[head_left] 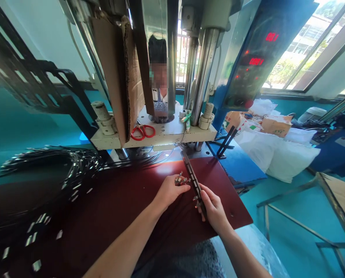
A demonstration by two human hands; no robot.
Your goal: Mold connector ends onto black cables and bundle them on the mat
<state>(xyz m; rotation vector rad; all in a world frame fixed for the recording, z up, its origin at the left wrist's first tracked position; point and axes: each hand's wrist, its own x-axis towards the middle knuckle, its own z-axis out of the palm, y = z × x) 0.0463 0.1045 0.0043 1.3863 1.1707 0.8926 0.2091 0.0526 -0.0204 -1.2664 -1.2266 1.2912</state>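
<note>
Right hand: The right hand (214, 206) is gripping the near end of a long dark slotted bar (192, 175); small metal pieces (196, 202) are showing beside its fingers.
Left hand: The left hand (170, 191) is closing around a cluster of small metal parts (179, 180), just left of the bar.
Bar: It is slanting over the reddish-brown board (117, 204), its far end pointing toward the press.
Press: Its pale plate (172, 133) is supporting red-handled scissors (143, 133) and upright cardboard (111, 69).
Cables: Black cables (74, 162) are lying coiled at board left.
Control panel: The panel (242, 73) is displaying red digits.
</note>
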